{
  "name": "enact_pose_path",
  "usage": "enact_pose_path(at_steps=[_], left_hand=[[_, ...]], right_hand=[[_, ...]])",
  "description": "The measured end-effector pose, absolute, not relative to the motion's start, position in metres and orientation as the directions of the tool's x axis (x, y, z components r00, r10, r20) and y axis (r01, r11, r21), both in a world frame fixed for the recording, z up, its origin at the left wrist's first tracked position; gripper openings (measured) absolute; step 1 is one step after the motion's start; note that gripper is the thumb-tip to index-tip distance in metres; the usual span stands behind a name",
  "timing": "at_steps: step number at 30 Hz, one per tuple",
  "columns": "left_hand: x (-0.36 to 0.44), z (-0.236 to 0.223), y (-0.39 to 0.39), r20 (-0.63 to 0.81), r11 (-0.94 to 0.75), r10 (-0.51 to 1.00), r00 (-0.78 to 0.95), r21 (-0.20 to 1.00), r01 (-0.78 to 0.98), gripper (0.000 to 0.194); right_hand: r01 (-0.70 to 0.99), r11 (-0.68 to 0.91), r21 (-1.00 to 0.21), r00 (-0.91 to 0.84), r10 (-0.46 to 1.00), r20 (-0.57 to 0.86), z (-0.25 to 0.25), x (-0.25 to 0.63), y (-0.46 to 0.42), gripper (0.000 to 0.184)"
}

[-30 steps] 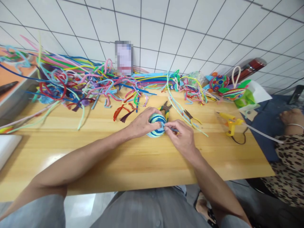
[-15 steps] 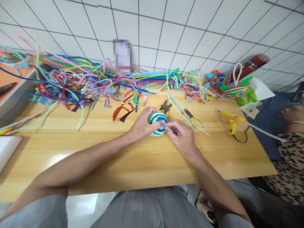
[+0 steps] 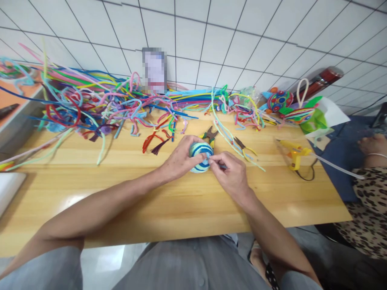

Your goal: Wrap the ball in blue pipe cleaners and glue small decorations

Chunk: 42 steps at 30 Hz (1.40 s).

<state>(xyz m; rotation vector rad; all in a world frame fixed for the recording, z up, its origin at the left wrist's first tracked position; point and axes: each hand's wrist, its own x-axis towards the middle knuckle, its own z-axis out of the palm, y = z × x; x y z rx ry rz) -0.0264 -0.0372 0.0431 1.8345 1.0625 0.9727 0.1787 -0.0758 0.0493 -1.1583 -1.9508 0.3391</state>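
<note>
A ball wrapped in blue and pale green pipe cleaner stripes [image 3: 197, 149] is held over the table's middle. My left hand [image 3: 182, 156] is wrapped round its left side, with the thumb across the front. My right hand [image 3: 230, 170] is at the ball's right side, thumb and forefinger pinched on a light blue pipe cleaner end [image 3: 207, 158] at the ball's surface. Just behind the ball lie pliers with green and yellow handles [image 3: 211, 135]. To the right are smaller yellow-handled pliers [image 3: 245, 148] and a long pale green pipe cleaner [image 3: 223, 129].
Heaps of coloured pipe cleaners [image 3: 105, 98] line the table's back edge by a propped phone [image 3: 155, 71]. At right lie a yellow glue gun [image 3: 294, 155] and a colourful craft piece [image 3: 279, 100]. Another person's arm [image 3: 374, 147] is at far right. A grey box [image 3: 22, 117] stands left.
The left thumb has shifted slightly on the ball, and the right hand keeps its pinch at the same spot. The view has tilted very slightly.
</note>
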Motion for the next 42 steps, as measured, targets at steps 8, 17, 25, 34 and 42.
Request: enact_pose_path(at_steps=[8, 17, 25, 34, 42], left_hand=[[-0.037, 0.056, -0.024, 0.141, -0.34, 0.854, 0.501, 0.88, 0.332, 0.04], [-0.026, 0.038, -0.029, 0.231, -0.337, 0.898, 0.374, 0.909, 0.247, 0.042], [-0.029, 0.04, -0.027, 0.249, -0.394, 0.859, 0.448, 0.88, 0.265, 0.039], [-0.035, 0.048, -0.021, 0.22, -0.4, 0.843, 0.49, 0.866, 0.299, 0.038], [-0.034, 0.05, -0.025, 0.22, -0.457, 0.829, 0.514, 0.796, 0.397, 0.038]], right_hand=[[0.607, 0.541, -0.582, -0.233, 0.821, 0.521, 0.047, 0.177, -0.077, 0.01], [0.606, 0.603, -0.519, -0.31, 0.779, 0.544, 0.055, 0.186, -0.064, 0.008], [0.61, 0.641, -0.466, -0.359, 0.747, 0.56, 0.057, 0.188, -0.065, 0.009], [0.621, 0.642, -0.45, -0.345, 0.739, 0.579, 0.056, 0.185, -0.073, 0.009], [0.626, 0.605, -0.493, -0.293, 0.768, 0.569, 0.055, 0.181, -0.076, 0.01]])
